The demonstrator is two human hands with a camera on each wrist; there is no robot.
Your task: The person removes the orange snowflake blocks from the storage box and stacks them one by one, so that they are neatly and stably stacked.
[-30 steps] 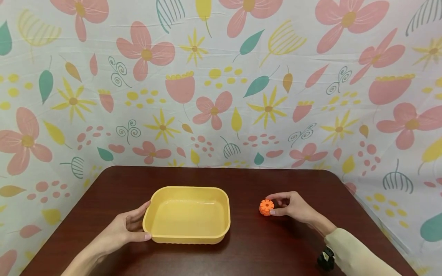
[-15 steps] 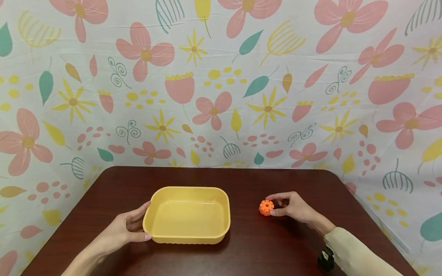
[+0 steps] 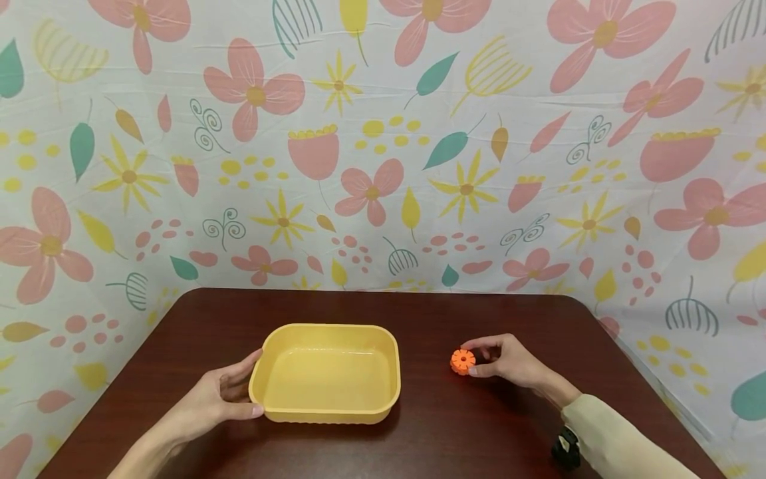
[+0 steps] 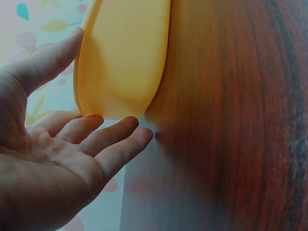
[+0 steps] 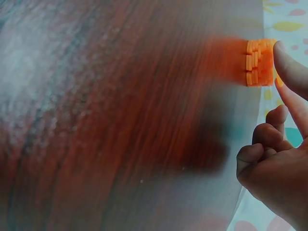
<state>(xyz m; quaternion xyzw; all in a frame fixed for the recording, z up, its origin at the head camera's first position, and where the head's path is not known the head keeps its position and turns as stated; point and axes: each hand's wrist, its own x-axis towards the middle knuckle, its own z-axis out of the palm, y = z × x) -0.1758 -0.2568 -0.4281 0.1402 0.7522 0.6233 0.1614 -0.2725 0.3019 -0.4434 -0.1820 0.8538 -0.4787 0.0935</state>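
Observation:
A shallow yellow plastic tray [image 3: 324, 379] with rounded corners stands on the dark table, nothing in it. My left hand [image 3: 206, 404] holds its left end, index finger near the back corner and thumb at the front corner. In the left wrist view, the thumb lies along the rim of the tray [image 4: 125, 53] and the other fingertips are close to its end wall. Right of the tray, my right hand [image 3: 509, 361] pinches a short stack of orange notched discs [image 3: 463, 362] between thumb and index finger. In the right wrist view, the stack [image 5: 259, 62] meets its reflection on the tabletop; the remaining fingers are curled.
The brown wood table [image 3: 419, 446] has a glossy top and rounded far corners. Behind it hangs a white cloth [image 3: 383, 146] printed with flowers and leaves. A black device [image 3: 565, 448] is strapped at the right wrist, by a pale sleeve [image 3: 616, 439].

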